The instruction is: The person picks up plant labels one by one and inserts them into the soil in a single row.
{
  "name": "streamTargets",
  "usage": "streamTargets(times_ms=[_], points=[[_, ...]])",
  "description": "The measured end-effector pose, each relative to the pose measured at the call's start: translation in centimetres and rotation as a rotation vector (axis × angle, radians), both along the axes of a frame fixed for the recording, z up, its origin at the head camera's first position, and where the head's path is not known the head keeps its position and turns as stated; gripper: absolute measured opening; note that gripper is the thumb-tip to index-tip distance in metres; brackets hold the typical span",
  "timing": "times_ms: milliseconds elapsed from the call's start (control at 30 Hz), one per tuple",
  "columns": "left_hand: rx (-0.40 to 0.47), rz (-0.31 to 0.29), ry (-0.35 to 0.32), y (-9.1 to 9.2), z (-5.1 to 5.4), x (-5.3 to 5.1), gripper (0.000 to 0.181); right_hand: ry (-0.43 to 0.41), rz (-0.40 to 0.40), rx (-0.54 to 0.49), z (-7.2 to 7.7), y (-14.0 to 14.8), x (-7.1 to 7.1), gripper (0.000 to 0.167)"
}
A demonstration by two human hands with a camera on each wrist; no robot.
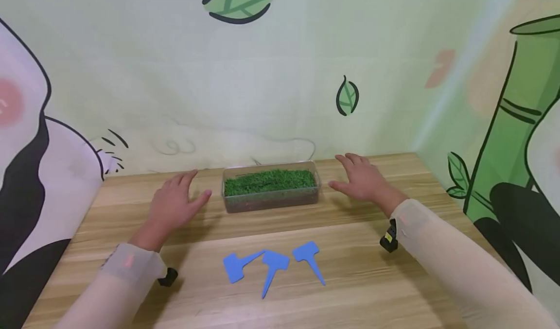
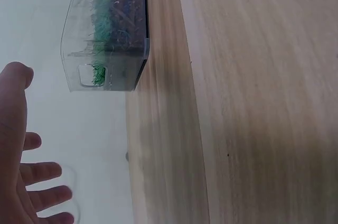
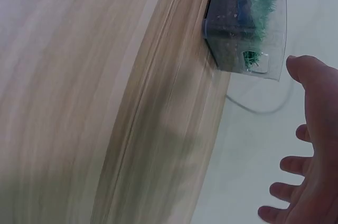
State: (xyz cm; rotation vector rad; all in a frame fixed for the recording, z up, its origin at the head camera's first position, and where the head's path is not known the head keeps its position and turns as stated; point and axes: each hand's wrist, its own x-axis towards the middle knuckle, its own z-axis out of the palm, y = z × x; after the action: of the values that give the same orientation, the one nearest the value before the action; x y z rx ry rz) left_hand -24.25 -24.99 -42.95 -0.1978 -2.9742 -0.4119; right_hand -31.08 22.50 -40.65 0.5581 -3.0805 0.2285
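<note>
Head view: left hand (image 1: 172, 201) and right hand (image 1: 362, 179) both released, clear box (image 1: 271, 204) of green grass (image 1: 271, 181) between them.
Left thumb and fingers spread, near the box end on that side, apart from it; right hand likewise at the opposite end. Three blue T-shaped tags (image 1: 275, 261) lie flat on the wood tabletop (image 1: 197, 304), closer to the person than either hand, sideways between the two. Box sits beyond the tags.

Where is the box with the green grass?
In the head view, the clear box stands on the table between the left hand and right hand, beyond the blue tags.
</note>
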Motion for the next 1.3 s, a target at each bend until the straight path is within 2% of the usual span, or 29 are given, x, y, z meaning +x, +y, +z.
streamTargets(times_ms=[133, 333, 600, 800, 1000, 1300], points=[[0.03, 0.005, -0.017, -0.2, -0.1, 0.2, 0.083, -0.003, 0.028, -0.02, 0.0, -0.3, 0.3, 0.083], [0.105, -0.01, -0.015, -0.2, 0.0, 0.6, 0.063, 0.007, 0.058, -0.066, -0.7, -0.4, 0.5, 0.068], [0.14, -0.001, -0.011, 0.0, 0.3, 1.8, 0.043, 0.015, 0.08, -0.1, -1.0, -0.4, 1.7, 0.053], [0.131, -0.001, -0.014, 0.1, 0.9, 2.3, 0.041, 0.015, 0.075, -0.095, -0.6, -0.4, 2.5, 0.05], [0.123, -0.006, -0.001, 0.1, 0.7, 2.6, 0.037, 0.03, 0.086, -0.097, -0.8, -0.5, 2.8, 0.045], [0.129, -0.021, -0.027, 0.6, 0.8, 3.2, 0.036, 0.049, 0.112, -0.126, -0.8, -1.0, 4.1, 0.046]])
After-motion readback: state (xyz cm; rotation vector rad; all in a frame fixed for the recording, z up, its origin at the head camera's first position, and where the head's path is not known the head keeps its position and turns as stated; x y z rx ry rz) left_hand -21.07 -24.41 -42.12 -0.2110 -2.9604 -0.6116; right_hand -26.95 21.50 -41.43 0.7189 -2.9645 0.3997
